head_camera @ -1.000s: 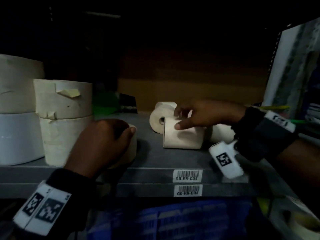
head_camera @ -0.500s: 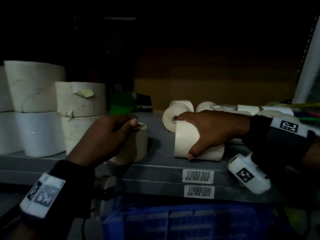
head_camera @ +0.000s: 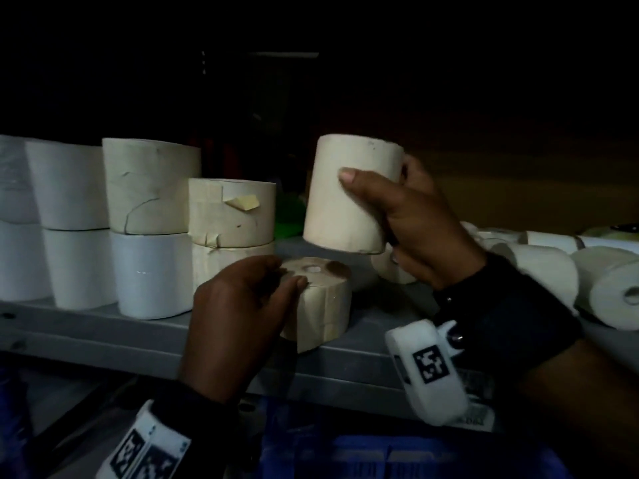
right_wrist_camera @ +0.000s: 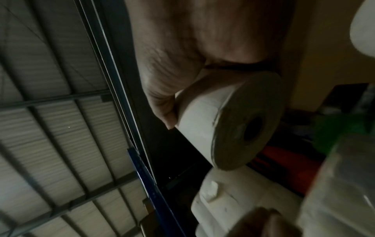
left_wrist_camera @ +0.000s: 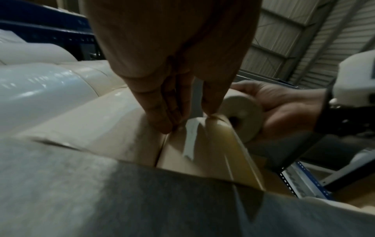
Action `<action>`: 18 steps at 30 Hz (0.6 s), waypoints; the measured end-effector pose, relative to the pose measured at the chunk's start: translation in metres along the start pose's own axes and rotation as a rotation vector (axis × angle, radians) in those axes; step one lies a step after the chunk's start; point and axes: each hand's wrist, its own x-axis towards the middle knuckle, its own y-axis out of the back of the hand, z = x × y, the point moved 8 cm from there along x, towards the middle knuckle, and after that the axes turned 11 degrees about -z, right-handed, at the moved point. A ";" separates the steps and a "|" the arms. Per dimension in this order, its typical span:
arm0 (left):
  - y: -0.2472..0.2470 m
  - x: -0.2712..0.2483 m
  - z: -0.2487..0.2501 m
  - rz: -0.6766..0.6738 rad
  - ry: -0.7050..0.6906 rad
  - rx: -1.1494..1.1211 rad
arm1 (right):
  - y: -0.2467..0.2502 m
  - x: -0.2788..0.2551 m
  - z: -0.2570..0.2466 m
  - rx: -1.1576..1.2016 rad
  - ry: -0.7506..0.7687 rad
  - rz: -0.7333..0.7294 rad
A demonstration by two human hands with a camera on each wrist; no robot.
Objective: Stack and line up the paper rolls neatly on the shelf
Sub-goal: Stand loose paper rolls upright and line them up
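My right hand (head_camera: 375,179) grips a cream paper roll (head_camera: 345,198) and holds it upright in the air, above and just right of a short tan roll (head_camera: 323,300). The short roll stands on end near the front of the grey shelf (head_camera: 103,335). My left hand (head_camera: 287,274) holds the short roll at its top edge, thumb and fingers on the rim. In the right wrist view the lifted roll (right_wrist_camera: 202,128) shows its dark core, with my thumb along its side. The left wrist view shows my fingertips (left_wrist_camera: 165,126) on the taped tan roll (left_wrist_camera: 113,121).
Stacks of two rolls stand in a row on the left, the nearest a taped tan pair (head_camera: 231,209). Several loose white rolls (head_camera: 539,274) lie on their sides at the right. A blue bin (head_camera: 380,454) sits below the shelf. Green items (head_camera: 288,216) lie behind.
My right hand has lifted the roll off the shelf, turned it upright and carried it left and up. My left hand stays on the short roll.
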 end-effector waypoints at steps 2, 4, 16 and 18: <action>0.003 0.001 0.002 -0.025 -0.018 0.012 | -0.010 0.000 0.011 -0.044 0.017 0.022; 0.006 0.002 -0.002 -0.039 -0.008 0.007 | -0.018 -0.002 0.021 -0.089 0.023 0.009; 0.004 0.010 -0.007 -0.144 -0.017 0.006 | -0.030 -0.002 0.050 -0.100 0.024 -0.062; 0.003 0.012 -0.006 -0.166 -0.016 0.033 | -0.030 -0.002 0.054 -0.099 0.007 -0.086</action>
